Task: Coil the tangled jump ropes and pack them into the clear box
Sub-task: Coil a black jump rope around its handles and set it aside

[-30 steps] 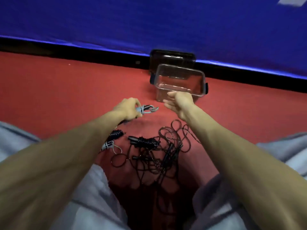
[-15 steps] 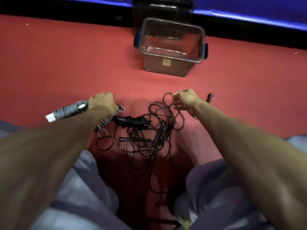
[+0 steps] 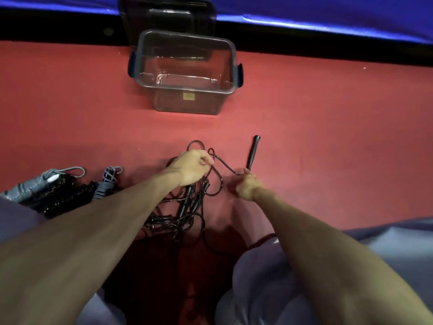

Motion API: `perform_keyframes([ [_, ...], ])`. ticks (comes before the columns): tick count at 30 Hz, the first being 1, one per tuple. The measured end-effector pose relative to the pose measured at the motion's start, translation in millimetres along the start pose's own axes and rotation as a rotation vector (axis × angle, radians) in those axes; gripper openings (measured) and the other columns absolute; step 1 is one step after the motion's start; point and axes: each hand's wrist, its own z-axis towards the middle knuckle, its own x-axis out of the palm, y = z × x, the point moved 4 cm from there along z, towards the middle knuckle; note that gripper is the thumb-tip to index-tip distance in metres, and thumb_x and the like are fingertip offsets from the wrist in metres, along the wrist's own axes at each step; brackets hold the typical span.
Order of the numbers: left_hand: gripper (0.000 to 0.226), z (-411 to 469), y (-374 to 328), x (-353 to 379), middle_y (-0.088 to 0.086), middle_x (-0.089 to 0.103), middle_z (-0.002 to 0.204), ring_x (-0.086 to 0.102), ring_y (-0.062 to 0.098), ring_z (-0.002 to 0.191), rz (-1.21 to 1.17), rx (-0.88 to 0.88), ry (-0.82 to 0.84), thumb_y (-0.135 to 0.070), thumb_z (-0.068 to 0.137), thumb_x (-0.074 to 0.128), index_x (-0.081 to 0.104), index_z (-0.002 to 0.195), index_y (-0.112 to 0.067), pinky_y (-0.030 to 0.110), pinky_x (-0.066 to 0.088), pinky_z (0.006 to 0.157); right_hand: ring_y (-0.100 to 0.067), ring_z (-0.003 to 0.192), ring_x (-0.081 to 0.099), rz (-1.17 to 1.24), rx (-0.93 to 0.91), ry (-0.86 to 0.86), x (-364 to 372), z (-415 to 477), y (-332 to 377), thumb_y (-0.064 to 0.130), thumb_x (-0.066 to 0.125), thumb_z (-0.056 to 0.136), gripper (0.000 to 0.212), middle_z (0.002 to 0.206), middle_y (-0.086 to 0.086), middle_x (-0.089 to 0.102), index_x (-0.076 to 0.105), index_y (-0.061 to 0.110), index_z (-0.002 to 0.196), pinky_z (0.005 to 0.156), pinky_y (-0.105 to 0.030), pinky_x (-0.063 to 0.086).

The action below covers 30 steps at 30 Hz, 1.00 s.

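**Both hands in the black rope tangle, open box beyond**

The tangled jump ropes [image 3: 180,214] lie on the red floor [image 3: 70,113] between my knees, a knot of thin, glossy black cord. Its near end sinks into shadow, where I cannot trace single strands or count the ropes. My left hand [image 3: 191,168] covers the top of the heap, fingers curled on loops of cord; the hand itself hides how many strands it pinches. My right hand [image 3: 247,187], just right of the heap, is closed round the lower end of a slim, tapering black handle [image 3: 253,151] that points away from me. A curve of cord runs from that hand back toward the left one. Well beyond the heap stands the clear box [image 3: 201,103], rectangular, transparent plastic, open-topped, with dark clips at both sides. A dark lid [image 3: 167,17] sits behind it, its top cut off by the frame. At far left lie wound bundles [image 3: 65,195], black and grey, partly hidden by my pale trouser leg [image 3: 14,219]. A strip of blue padding [image 3: 328,17] runs along the back.
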Motion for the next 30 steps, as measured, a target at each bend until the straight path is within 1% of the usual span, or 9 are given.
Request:
perform_keyframes([
  [4, 0.025, 2.3, -7.8, 2.3, -0.003, 0.068, 0.100, 0.063, 0.018, 0.083, -0.063, -0.007, 0.004, -0.007, 0.094, 0.053, 0.070, 0.098, -0.025, 0.030, 0.051, 0.077, -0.023, 0.147, 0.019, -0.083, 0.042, 0.112, 31.0, 22.1, -14.1, 0.020, 0.039, 0.095, 0.040, 0.152, -0.015, 0.036, 0.056, 0.010, 0.130, 0.121, -0.029, 0.009],
  [8, 0.029, -3.5, -18.5, -0.1, 0.007, 0.071, 0.100, 0.065, 0.016, 0.086, -0.295, -0.053, -0.041, 0.000, 0.096, 0.045, 0.069, 0.100, -0.016, 0.021, 0.050, 0.074, -0.023, 0.144, 0.025, -0.170, 0.028, -0.049, 16.6, 19.9, -6.2, 0.019, 0.045, 0.091, 0.046, 0.163, 0.006, -0.003, 0.050, 0.019, 0.137, 0.116, -0.039, 0.030],
  [12, 0.028, -4.8, -36.7, 1.2, 0.005, 0.070, 0.093, 0.066, 0.014, 0.081, -0.360, -0.039, -0.032, -0.001, 0.095, 0.045, 0.068, 0.099, -0.017, 0.018, 0.050, 0.071, -0.026, 0.140, 0.033, -0.113, 0.048, -0.003, 13.6, 27.0, 2.5, 0.024, 0.050, 0.093, 0.056, 0.156, -0.010, 0.020, 0.035, 0.010, 0.145, 0.115, -0.036, 0.029],
  [14, 0.027, -7.0, -40.9, 0.1, 0.004, 0.070, 0.093, 0.066, 0.014, 0.082, -0.326, -0.034, -0.010, -0.003, 0.096, 0.045, 0.068, 0.099, -0.018, 0.019, 0.050, 0.071, -0.026, 0.136, 0.036, -0.151, 0.050, 0.026, 17.5, 26.4, 4.9, 0.025, 0.051, 0.095, 0.059, 0.152, -0.012, 0.018, 0.029, 0.002, 0.145, 0.115, -0.029, 0.026],
  [16, 0.026, -11.6, -37.1, -3.3, 0.003, 0.071, 0.094, 0.066, 0.013, 0.084, -0.294, -0.041, 0.008, -0.005, 0.096, 0.046, 0.068, 0.099, -0.019, 0.021, 0.050, 0.072, -0.029, 0.134, 0.036, -0.177, 0.047, 0.041, 19.5, 22.5, 8.7, 0.022, 0.050, 0.097, 0.054, 0.150, -0.015, 0.019, 0.033, 0.000, 0.143, 0.112, -0.026, 0.025],
  [20, 0.027, -25.6, -21.5, -13.2, 0.005, 0.072, 0.097, 0.069, 0.018, 0.088, -0.427, -0.114, 0.010, -0.004, 0.097, 0.046, 0.069, 0.101, -0.018, 0.027, 0.053, 0.081, -0.029, 0.126, 0.043, -0.080, -0.003, 0.064, 17.4, 12.4, 24.7, 0.016, 0.047, 0.097, 0.037, 0.138, -0.016, 0.046, 0.052, 0.002, 0.131, 0.105, -0.029, 0.030],
  [25, 0.027, -39.2, -21.7, -35.5, 0.004, 0.073, 0.094, 0.071, 0.019, 0.090, -0.532, -0.147, -0.113, -0.005, 0.099, 0.045, 0.068, 0.106, -0.016, 0.030, 0.056, 0.087, -0.019, 0.084, 0.062, 0.463, -0.034, -0.028, 0.1, 2.0, 52.8, -0.003, 0.060, 0.088, 0.022, 0.096, -0.011, 0.067, 0.069, -0.004, 0.108, 0.071, -0.024, 0.053],
  [28, 0.027, -50.5, -26.4, -46.2, 0.007, 0.074, 0.096, 0.072, 0.020, 0.087, -0.655, -0.182, -0.168, -0.002, 0.098, 0.044, 0.068, 0.106, -0.012, 0.030, 0.057, 0.084, -0.006, 0.057, 0.061, 0.862, -0.074, -0.167, -36.6, -25.7, 74.8, -0.011, 0.065, 0.083, 0.024, 0.081, -0.011, 0.069, 0.066, -0.010, 0.107, 0.058, -0.011, 0.051],
  [30, 0.027, -59.5, -37.5, -58.9, 0.007, 0.073, 0.096, 0.072, 0.020, 0.085, -0.704, -0.164, -0.210, -0.001, 0.098, 0.041, 0.066, 0.104, -0.010, 0.031, 0.057, 0.083, 0.003, 0.042, 0.057, 0.941, -0.099, -0.258, -58.3, -42.6, 83.4, -0.013, 0.067, 0.080, 0.025, 0.059, 0.002, 0.068, 0.067, -0.008, 0.105, 0.047, -0.005, 0.041],
])
